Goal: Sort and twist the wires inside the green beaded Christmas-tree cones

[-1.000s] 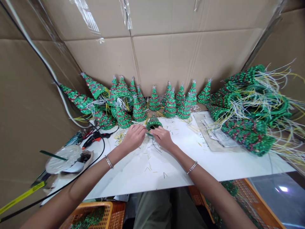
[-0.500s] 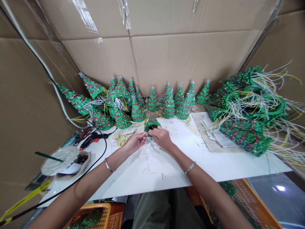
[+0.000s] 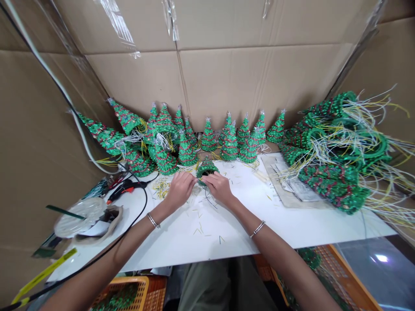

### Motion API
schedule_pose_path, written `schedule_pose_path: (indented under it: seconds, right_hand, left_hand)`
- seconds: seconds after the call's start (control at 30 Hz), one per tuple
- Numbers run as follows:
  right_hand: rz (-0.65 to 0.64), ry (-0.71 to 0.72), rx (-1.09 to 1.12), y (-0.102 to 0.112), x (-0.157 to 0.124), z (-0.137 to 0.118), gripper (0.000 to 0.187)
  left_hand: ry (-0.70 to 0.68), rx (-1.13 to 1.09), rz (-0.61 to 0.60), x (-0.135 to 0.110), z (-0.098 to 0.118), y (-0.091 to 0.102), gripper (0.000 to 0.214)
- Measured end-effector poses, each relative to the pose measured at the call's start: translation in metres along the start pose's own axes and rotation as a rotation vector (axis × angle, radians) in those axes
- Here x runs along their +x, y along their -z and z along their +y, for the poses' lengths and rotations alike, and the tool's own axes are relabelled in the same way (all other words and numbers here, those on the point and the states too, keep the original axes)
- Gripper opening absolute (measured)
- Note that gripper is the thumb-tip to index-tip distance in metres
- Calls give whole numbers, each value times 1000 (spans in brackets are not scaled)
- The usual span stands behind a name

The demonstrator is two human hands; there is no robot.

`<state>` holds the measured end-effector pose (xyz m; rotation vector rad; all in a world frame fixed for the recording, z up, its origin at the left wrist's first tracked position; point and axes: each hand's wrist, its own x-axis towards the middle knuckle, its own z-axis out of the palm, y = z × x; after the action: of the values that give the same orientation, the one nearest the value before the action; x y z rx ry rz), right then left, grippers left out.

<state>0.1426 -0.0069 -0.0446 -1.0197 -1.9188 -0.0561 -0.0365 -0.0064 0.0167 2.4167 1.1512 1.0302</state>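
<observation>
A small green beaded Christmas tree (image 3: 206, 166) lies tilted just above my hands, its hollow base facing me. My left hand (image 3: 181, 190) and my right hand (image 3: 218, 187) both pinch its lower rim from either side. A thin dark wire (image 3: 210, 202) curves down below my right hand. Behind the tree stands a dense row of similar beaded trees (image 3: 208, 140), with red strands and silver tips. Whatever my fingertips hold inside the base is hidden.
A white table (image 3: 168, 246) is strewn with cut wire bits. A hot glue gun (image 3: 125, 190) lies at the left beside a plastic-wrapped roll (image 3: 79, 218). A heap of beaded green garlands with loose wires (image 3: 337, 147) fills the right. Cardboard walls surround the table; orange baskets sit below.
My left hand has moved in and curled closer around the tree's base. The view has shifted slightly, and the tree stays between my hands.
</observation>
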Motion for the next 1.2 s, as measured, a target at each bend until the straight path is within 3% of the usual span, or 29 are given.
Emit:
schedule_pose_path:
  seconds: [0.13, 0.2, 0.23, 0.33, 0.43, 0.53, 0.67, 0.73, 0.8, 0.97, 1.03, 1.1, 1.2]
  right_hand:
    - [7, 5, -25, 1, 1, -1, 32]
    - [11, 4, -23, 2, 1, -1, 32]
    - [10, -1, -18, 2, 1, -1, 32]
    - [-1, -42, -2, 2, 2, -2, 31]
    - [-10, -91, 14, 0, 2, -2, 30]
    - [11, -103, 50, -1, 2, -1, 29]
    - [39, -73, 93, -1, 2, -1, 29]
    - [49, -65, 98, -1, 2, -1, 29]
    - [55, -57, 94, -1, 2, -1, 29]
    - [41, -20, 38, 1, 2, -2, 31]
    - [40, -14, 27, 2, 3, -2, 30]
    - [49, -29, 35, 3, 3, -2, 30]
    - [65, -70, 65, 2, 4, -2, 29]
  left_hand:
    - [631, -751, 8, -1, 11, -16, 22]
    - [802, -983, -63, 1, 11, -18, 18]
    - [825, -1018, -102, 3, 9, -16, 17]
    - [647, -803, -140, 8, 2, -5, 17]
    - [216, -330, -106, 10, -4, 8, 21]
    - [-160, 81, -149, 10, -11, 15, 24]
    - [-336, 254, -153, 12, -16, 17, 23]
    - [-296, 167, -158, 12, -13, 16, 25]
    - [-126, -33, -141, 10, -5, 12, 28]
    - [624, -880, -43, 5, 13, -11, 23]
    - [794, -1088, -86, 6, 15, -15, 19]
    - [813, -1074, -133, 8, 15, -13, 17]
    - [545, -648, -44, 9, 13, -3, 22]
